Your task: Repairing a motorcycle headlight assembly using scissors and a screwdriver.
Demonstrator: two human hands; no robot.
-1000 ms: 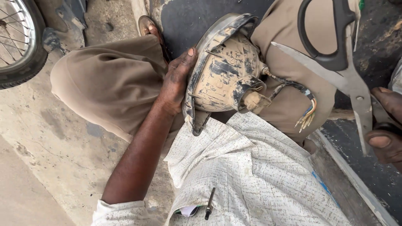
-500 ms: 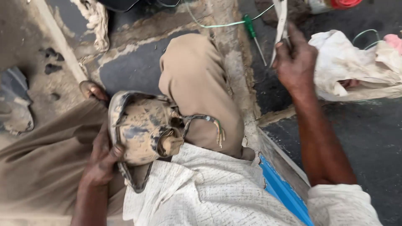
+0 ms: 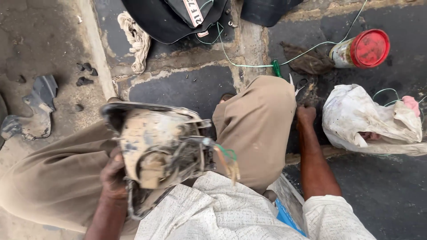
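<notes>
Dirty lamp housing [image 3: 155, 151] resting on the lap, back side up, loose wires [image 3: 227, 160] poking out to its right. Left hand [image 3: 113, 178] cupped around its left edge, fingers curled under the shell and gripping it. Right hand [image 3: 306, 114] lowered to the ground past the bent knee, closed into a fist around scissors [image 3: 297, 86], only the blade tips showing above the knuckles. Just right of that hand, a crumpled white bag [image 3: 369, 118]; beyond it, a jar with a red lid [image 3: 362, 49] lying on its side. Green string [image 3: 249, 64] trailing across the pavement ahead of the right hand. Far ahead of the left hand, a rope knot [image 3: 138, 40].
</notes>
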